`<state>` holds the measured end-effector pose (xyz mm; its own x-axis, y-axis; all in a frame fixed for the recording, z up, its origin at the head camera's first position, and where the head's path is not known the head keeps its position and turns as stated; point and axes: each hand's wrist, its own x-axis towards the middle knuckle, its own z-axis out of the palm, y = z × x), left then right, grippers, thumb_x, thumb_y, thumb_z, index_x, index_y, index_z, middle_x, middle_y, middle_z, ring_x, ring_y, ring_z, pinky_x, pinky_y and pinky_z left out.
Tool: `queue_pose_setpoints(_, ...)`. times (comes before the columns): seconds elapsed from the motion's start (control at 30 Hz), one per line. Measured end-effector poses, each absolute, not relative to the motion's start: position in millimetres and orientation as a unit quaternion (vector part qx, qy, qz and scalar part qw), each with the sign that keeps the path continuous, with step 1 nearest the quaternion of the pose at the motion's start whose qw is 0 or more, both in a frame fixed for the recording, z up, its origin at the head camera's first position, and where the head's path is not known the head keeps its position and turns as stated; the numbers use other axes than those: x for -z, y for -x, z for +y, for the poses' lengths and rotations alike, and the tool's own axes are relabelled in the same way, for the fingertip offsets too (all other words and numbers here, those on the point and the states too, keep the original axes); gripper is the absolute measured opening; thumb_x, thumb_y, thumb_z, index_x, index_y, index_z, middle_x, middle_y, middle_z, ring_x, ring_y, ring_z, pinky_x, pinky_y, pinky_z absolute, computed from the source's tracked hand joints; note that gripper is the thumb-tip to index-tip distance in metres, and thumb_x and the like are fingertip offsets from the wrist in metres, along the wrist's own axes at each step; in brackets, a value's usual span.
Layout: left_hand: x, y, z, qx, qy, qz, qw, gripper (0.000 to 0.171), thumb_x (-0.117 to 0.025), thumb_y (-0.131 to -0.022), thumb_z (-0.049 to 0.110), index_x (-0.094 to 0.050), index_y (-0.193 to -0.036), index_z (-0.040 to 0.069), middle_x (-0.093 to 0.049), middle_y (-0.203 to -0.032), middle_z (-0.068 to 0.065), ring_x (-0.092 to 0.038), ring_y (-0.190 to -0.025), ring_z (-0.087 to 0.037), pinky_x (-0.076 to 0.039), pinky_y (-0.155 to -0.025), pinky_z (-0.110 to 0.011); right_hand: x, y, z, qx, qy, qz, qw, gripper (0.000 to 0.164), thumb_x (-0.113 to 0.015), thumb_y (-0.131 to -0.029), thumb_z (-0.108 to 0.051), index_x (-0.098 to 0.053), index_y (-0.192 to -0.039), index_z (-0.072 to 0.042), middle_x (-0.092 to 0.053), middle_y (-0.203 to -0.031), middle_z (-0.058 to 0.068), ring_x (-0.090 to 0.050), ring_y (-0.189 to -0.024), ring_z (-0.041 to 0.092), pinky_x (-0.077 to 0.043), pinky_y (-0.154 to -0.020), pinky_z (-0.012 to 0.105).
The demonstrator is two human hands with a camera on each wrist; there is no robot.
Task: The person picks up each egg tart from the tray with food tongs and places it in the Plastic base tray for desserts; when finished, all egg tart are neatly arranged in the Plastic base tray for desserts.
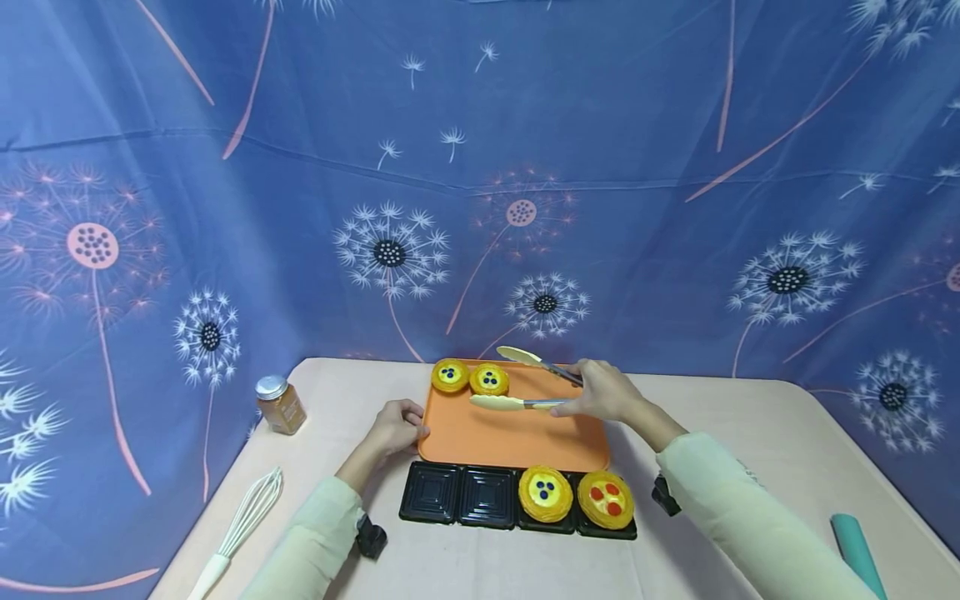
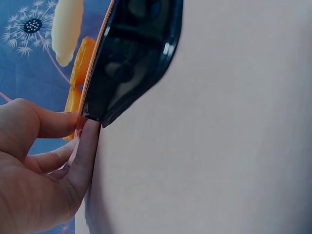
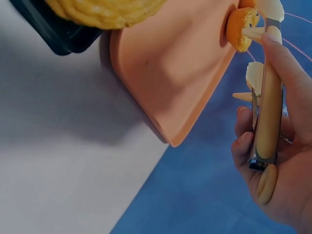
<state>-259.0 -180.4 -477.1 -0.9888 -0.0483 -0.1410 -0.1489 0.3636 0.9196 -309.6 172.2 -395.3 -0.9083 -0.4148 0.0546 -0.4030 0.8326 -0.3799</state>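
My left hand (image 1: 395, 427) pinches the left rim of an orange tray (image 1: 510, 437), fingers (image 2: 58, 124) on both faces of the rim in the left wrist view. Two egg tarts with dark blue dots, one (image 1: 450, 376) in the far left corner and another (image 1: 489, 379) beside it, sit on this tray. Over the tray, my right hand (image 1: 603, 392) holds a pair of tongs (image 1: 498, 402) with cream tips, its arms spread apart. Nothing is between the tips, which point left near the second tart. The right wrist view shows the tongs' handle (image 3: 269, 112) against the palm.
In front of the tray lies a black compartment tray (image 1: 431, 492). Its two right compartments bear a blue-dotted tart (image 1: 545, 493) and a red-dotted tart (image 1: 606, 500). At left are a jar (image 1: 281, 406) and a whisk (image 1: 251, 508); a teal roll (image 1: 857, 550) lies far right.
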Motion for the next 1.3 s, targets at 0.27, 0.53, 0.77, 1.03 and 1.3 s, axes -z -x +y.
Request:
queue_pose_setpoints(0.27, 477, 260, -181, -0.570, 0.058, 0.818, 0.044, 0.022, -0.070, -0.082, -0.009, -0.060, -0.101, -0.007, -0.056, -0.082, -0.012, -0.060, -0.055, -0.020, -0.058, -0.048, -0.033, 404, 312, 170, 0.174, 0.215, 0.961, 0.000, 0.078, -0.087, -0.071, -0.049, -0.065, -0.128, 0.000, -0.065, -0.121, 0.019, -0.049, -0.062, 0.017, -0.039, -0.054, 0.031)
queue_pose_setpoints(0.53, 478, 260, -181, -0.566, 0.060, 0.821, 0.046, 0.021, -0.070, -0.083, -0.008, -0.060, -0.101, -0.006, -0.055, -0.082, -0.011, -0.059, -0.056, -0.020, -0.058, -0.048, -0.033, 410, 317, 165, 0.184, 0.203, 0.962, 0.011, 0.076, -0.087, -0.073, -0.046, -0.064, -0.129, 0.001, -0.068, -0.114, 0.017, -0.027, -0.047, 0.011, -0.025, -0.043, 0.026)
queue_pose_setpoints(0.77, 477, 261, -179, -0.567, 0.062, 0.820, 0.047, 0.021, -0.069, -0.083, -0.008, -0.060, -0.102, -0.005, -0.054, -0.082, -0.010, -0.057, -0.058, -0.019, -0.058, -0.048, -0.033, 414, 318, 162, 0.180, 0.195, 0.964, 0.007, 0.075, -0.087, -0.073, -0.045, -0.064, -0.128, 0.000, -0.066, -0.121, 0.018, -0.025, -0.046, 0.011, -0.023, -0.043, 0.026)
queue_pose_setpoints(1.03, 477, 262, -179, -0.564, 0.062, 0.823, 0.044, 0.022, -0.070, -0.084, -0.009, -0.060, -0.103, -0.007, -0.056, -0.086, -0.012, -0.057, -0.062, -0.020, -0.058, -0.049, -0.033, 418, 319, 158, 0.180, 0.193, 0.965, 0.007, 0.068, -0.085, -0.076, -0.045, -0.067, -0.127, -0.004, -0.068, -0.097, 0.009, -0.026, -0.047, 0.011, -0.022, -0.043, 0.024)
queue_pose_setpoints(1.3, 479, 261, -180, -0.560, 0.068, 0.825, 0.043, 0.023, -0.070, -0.083, -0.009, -0.060, -0.104, -0.006, -0.055, -0.086, -0.012, -0.057, -0.061, -0.019, -0.059, -0.049, -0.032, 419, 319, 157, 0.185, 0.205, 0.961, 0.003, 0.065, -0.084, -0.077, -0.044, -0.068, -0.126, -0.003, -0.056, -0.075, 0.001, -0.029, -0.052, 0.014, -0.024, -0.044, 0.026)
